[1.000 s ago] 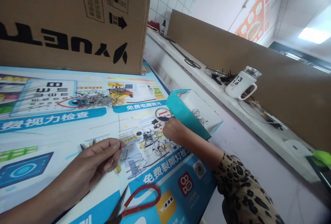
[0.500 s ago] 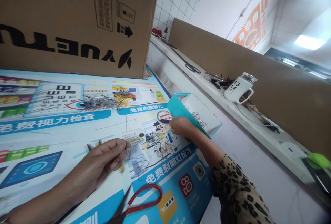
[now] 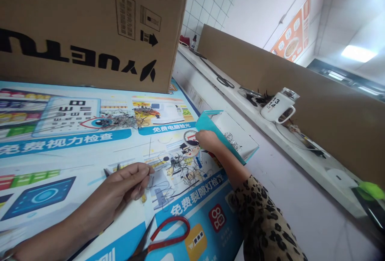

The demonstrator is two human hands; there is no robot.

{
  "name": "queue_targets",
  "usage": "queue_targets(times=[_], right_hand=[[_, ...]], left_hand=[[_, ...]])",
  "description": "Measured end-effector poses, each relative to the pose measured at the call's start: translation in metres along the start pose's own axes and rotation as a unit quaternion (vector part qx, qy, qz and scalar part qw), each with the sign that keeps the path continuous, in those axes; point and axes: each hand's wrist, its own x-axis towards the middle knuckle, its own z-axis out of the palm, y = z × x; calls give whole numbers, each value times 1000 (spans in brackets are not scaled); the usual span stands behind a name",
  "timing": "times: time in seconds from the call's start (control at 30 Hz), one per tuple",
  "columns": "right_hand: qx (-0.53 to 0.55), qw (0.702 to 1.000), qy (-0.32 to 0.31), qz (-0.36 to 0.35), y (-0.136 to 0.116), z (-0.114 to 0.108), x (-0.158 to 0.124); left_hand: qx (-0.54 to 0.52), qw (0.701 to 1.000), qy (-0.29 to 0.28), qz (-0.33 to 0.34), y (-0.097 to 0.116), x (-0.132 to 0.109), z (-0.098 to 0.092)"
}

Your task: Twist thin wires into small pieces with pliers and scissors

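My left hand (image 3: 129,182) is closed in a pinch above the printed table cover, with a thin wire at its fingertips. Loops of fine wire hang beside those fingers. To the right lies a loose tangle of thin dark wires (image 3: 183,166). My right hand (image 3: 207,140) is closed just beyond that tangle, at the near side of an open teal-and-white box (image 3: 221,126); whatever its fingers hold is hidden. Inside the box is a heap of short wires (image 3: 233,142). Red-handled scissors (image 3: 170,233) lie open in front, partly cut off by the frame edge.
Another wire heap (image 3: 120,120) lies farther back, before a large cardboard box (image 3: 96,32). Pointed metal tips (image 3: 111,170) show behind my left hand. Along the right runs a white ledge (image 3: 249,108) carrying a white mug (image 3: 278,106), cables and a bright green item (image 3: 371,190).
The view has shifted slightly. My right hand has moved a little left toward the teal box's near corner, while my left hand keeps its pinch. The wire heaps look the same.
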Motion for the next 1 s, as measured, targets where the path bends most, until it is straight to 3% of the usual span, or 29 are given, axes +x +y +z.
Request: queue_targets(times=[0.2, 0.33, 0.63, 1.0], right_hand=[[12, 1000, 7, 15, -2, 3, -1], [26, 999, 20, 24, -2, 3, -16], [120, 987, -7, -110, -3, 1, -80], [83, 992, -29, -87, -16, 9, -86]], left_hand=[[9, 1000, 9, 1, 1, 0, 2], [14, 1000, 18, -8, 2, 0, 2], [37, 999, 20, -20, 0, 0, -2], [38, 998, 42, -32, 4, -3, 6]])
